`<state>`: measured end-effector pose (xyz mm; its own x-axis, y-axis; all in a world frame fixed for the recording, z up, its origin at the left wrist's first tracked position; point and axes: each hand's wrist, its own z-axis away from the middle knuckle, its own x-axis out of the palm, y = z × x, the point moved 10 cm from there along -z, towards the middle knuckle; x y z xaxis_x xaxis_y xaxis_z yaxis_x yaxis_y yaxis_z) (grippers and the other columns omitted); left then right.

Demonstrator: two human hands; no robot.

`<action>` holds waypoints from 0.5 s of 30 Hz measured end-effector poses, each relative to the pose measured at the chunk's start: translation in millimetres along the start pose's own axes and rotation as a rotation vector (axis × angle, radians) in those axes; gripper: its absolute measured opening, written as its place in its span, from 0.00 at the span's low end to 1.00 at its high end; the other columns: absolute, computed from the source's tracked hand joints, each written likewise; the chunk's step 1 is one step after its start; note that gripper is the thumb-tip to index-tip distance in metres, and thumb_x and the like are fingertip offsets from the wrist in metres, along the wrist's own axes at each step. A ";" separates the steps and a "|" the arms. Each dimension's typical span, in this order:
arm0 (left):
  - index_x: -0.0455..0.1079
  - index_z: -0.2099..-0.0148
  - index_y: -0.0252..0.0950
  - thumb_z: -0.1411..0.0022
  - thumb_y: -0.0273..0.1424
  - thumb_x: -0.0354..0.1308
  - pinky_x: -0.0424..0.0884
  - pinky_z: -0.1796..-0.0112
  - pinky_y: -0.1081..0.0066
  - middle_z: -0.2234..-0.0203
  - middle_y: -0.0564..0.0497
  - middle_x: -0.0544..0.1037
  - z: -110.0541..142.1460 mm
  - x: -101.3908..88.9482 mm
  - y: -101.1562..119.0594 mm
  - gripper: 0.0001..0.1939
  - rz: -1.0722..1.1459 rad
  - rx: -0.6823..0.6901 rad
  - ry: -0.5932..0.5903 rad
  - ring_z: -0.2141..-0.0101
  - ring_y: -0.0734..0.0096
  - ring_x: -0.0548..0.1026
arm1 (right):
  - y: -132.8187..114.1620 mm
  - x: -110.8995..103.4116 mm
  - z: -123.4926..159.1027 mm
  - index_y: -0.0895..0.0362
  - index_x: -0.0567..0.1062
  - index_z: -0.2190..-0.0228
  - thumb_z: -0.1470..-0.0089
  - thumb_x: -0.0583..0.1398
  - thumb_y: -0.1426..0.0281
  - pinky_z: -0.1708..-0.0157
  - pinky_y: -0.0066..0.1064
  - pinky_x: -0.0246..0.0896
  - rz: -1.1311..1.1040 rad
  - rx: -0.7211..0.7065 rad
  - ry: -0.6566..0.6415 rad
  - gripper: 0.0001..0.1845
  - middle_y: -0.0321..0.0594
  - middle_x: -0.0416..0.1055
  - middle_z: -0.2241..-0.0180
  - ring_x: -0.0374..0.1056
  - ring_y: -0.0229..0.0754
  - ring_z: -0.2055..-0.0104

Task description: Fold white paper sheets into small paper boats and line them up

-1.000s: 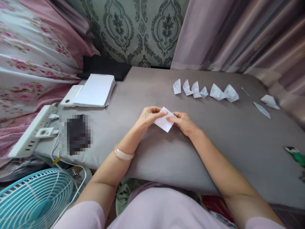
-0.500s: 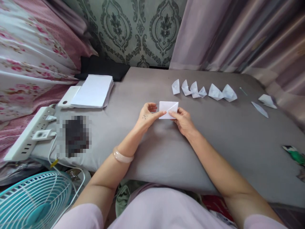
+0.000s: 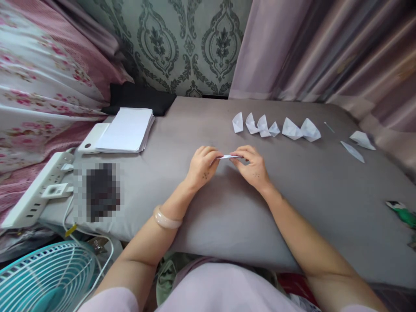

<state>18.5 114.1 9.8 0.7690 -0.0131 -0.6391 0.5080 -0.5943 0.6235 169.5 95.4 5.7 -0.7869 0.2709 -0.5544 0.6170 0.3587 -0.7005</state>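
Observation:
A small folded white paper (image 3: pixel 227 157) is held edge-on between my two hands, so only a thin strip of it shows. My left hand (image 3: pixel 204 167) pinches its left end, with a pale bangle on that wrist. At the right end, my right hand (image 3: pixel 252 166) grips it between thumb and fingers. Beyond my hands, folded paper boats (image 3: pixel 291 128) stand in a row on the grey surface. Farther right lie a flat pointed paper piece (image 3: pixel 352 151) and another folded paper (image 3: pixel 363 140).
A stack of white paper (image 3: pixel 125 130) rests at the back left, partly on a white box (image 3: pixel 92 141). Nearer are a power strip (image 3: pixel 39 190) with cables and a blurred dark object (image 3: pixel 103 192). A turquoise fan (image 3: pixel 48 277) stands lower left. A green item (image 3: pixel 403 212) lies far right.
The folded paper has turned from showing its flat face to lying edge-on. Both hands have rolled so their backs face me, still holding its two ends. The view has shifted slightly.

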 end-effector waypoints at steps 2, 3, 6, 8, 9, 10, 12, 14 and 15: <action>0.74 0.58 0.38 0.32 0.32 0.47 0.61 0.55 0.62 0.59 0.43 0.77 1.5 2.5 11.0 0.13 -0.162 0.121 -0.024 0.59 0.62 0.69 | -8.4 0.5 2.9 0.51 0.78 0.64 0.40 0.56 0.65 0.56 0.37 0.59 0.133 -0.105 -0.014 0.11 0.42 0.73 0.62 0.67 0.45 0.58; 0.73 0.57 0.38 0.31 0.31 0.46 0.60 0.55 0.61 0.59 0.43 0.77 2.4 4.8 14.0 0.14 -0.223 0.162 -0.042 0.58 0.62 0.69 | -11.4 2.8 4.6 0.51 0.78 0.62 0.39 0.54 0.67 0.55 0.38 0.58 0.212 -0.145 -0.032 0.12 0.43 0.74 0.62 0.66 0.45 0.58; 0.72 0.56 0.38 0.30 0.30 0.42 0.59 0.56 0.61 0.58 0.42 0.77 4.6 12.9 15.6 0.16 -0.339 0.245 -0.097 0.58 0.61 0.68 | -17.4 13.1 10.2 0.52 0.78 0.59 0.38 0.51 0.71 0.55 0.40 0.54 0.429 -0.237 -0.101 0.15 0.44 0.74 0.59 0.65 0.47 0.58; 0.71 0.56 0.37 0.31 0.29 0.42 0.59 0.56 0.61 0.58 0.43 0.76 6.5 20.9 13.3 0.15 -0.393 0.285 -0.158 0.58 0.61 0.68 | -20.4 19.2 14.2 0.53 0.78 0.60 0.39 0.51 0.72 0.54 0.41 0.52 0.512 -0.292 -0.143 0.16 0.43 0.74 0.59 0.64 0.47 0.58; 0.71 0.56 0.37 0.31 0.29 0.42 0.60 0.56 0.61 0.59 0.43 0.76 8.0 26.3 11.7 0.15 -0.411 0.300 -0.206 0.58 0.61 0.68 | -20.8 22.5 16.4 0.53 0.78 0.62 0.39 0.51 0.72 0.54 0.41 0.52 0.535 -0.311 -0.173 0.16 0.43 0.74 0.60 0.64 0.47 0.58; 0.72 0.56 0.36 0.31 0.28 0.43 0.61 0.57 0.61 0.60 0.42 0.76 9.7 32.0 9.5 0.15 -0.420 0.307 -0.262 0.59 0.61 0.68 | -19.9 26.2 18.8 0.53 0.79 0.63 0.39 0.51 0.72 0.54 0.41 0.53 0.546 -0.320 -0.213 0.15 0.44 0.74 0.61 0.64 0.47 0.58; 0.72 0.57 0.34 0.33 0.25 0.44 0.63 0.58 0.62 0.62 0.41 0.75 13.6 41.7 3.8 0.14 -0.400 0.286 -0.380 0.60 0.61 0.69 | -14.5 32.8 23.6 0.54 0.79 0.64 0.40 0.52 0.72 0.56 0.39 0.55 0.524 -0.297 -0.308 0.15 0.44 0.73 0.63 0.65 0.47 0.59; 0.73 0.57 0.34 0.36 0.23 0.46 0.65 0.58 0.64 0.62 0.42 0.75 16.6 45.8 -1.0 0.14 -0.321 0.240 -0.466 0.60 0.61 0.70 | -6.5 35.9 27.1 0.53 0.79 0.62 0.40 0.53 0.72 0.59 0.38 0.58 0.462 -0.225 -0.384 0.14 0.44 0.73 0.63 0.66 0.46 0.59; 0.73 0.56 0.34 0.37 0.23 0.48 0.66 0.58 0.64 0.62 0.42 0.75 17.1 45.2 -3.2 0.13 -0.270 0.208 -0.486 0.60 0.62 0.70 | -2.4 35.7 27.8 0.53 0.79 0.61 0.41 0.54 0.71 0.60 0.37 0.59 0.423 -0.179 -0.402 0.13 0.44 0.73 0.62 0.66 0.46 0.59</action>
<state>45.0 101.7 -28.8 0.3325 -0.1774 -0.9263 0.5363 -0.7723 0.3405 140.2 79.4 -24.9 -0.3871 0.0770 -0.9188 0.8371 0.4471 -0.3152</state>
